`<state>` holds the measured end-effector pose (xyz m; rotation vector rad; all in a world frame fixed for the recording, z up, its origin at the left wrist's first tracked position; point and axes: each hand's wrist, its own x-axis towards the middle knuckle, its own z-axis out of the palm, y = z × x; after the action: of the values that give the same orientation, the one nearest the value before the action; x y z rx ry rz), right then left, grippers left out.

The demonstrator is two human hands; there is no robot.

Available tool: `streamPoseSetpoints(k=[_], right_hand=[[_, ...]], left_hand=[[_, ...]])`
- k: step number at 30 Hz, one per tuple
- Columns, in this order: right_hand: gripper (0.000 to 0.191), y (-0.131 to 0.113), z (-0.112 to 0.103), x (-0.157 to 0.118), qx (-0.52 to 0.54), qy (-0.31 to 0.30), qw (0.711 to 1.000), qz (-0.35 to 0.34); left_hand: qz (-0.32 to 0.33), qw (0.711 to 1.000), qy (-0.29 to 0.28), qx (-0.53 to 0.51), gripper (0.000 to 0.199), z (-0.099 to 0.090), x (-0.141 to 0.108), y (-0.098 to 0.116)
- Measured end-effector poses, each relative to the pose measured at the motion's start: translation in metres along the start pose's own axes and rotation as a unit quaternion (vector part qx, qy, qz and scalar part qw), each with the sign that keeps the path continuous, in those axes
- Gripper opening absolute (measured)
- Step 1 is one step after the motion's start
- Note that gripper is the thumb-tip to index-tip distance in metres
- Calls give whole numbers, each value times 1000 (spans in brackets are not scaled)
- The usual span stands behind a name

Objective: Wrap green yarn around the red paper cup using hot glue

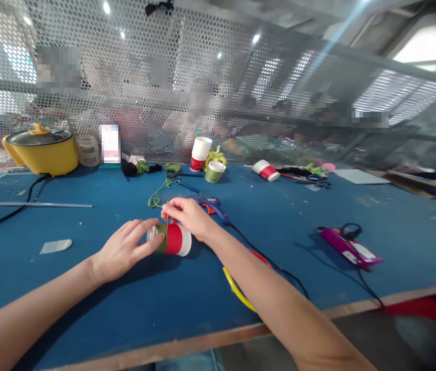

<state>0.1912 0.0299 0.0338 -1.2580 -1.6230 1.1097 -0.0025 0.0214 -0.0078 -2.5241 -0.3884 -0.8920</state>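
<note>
A red and white paper cup (175, 239) lies on its side above the blue table, its left part wrapped in green yarn. My left hand (127, 245) grips the wrapped end between thumb and fingers. Just above the cup, my right hand (189, 216) pinches the green yarn (156, 200), which runs down onto the cup. The loose yarn trails back in loops toward a small green yarn bundle (172, 168). Right behind my right hand lies a blue glue gun (218, 208) with an orange trigger, partly covered by the hand.
A yellow electric pot (44, 152), a clear jar (87, 150) and a propped phone (110, 144) stand at the back left. Stacked cups (200, 153), a green-wrapped cup (215, 172) and a tipped cup (266, 170) are farther back. A purple packet (349, 248) lies right, with cords nearby.
</note>
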Motion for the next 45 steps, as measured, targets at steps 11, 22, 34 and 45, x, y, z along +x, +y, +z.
streamPoseSetpoints(k=[11,22,34,45], right_hand=[[23,13,12,-11,-61,98,993,-23],[22,8,9,-17,-152,76,982,-81],[26,-5,3,-22,-232,39,967,-97],[22,-7,4,-23,-245,15,965,-89]], left_hand=[[-205,909,-54,-359,36,6,-4,8],[-320,799,-92,-501,30,-4,5,13],[-226,872,-91,-425,31,-7,4,13],[-187,899,-87,-386,28,-10,5,15]])
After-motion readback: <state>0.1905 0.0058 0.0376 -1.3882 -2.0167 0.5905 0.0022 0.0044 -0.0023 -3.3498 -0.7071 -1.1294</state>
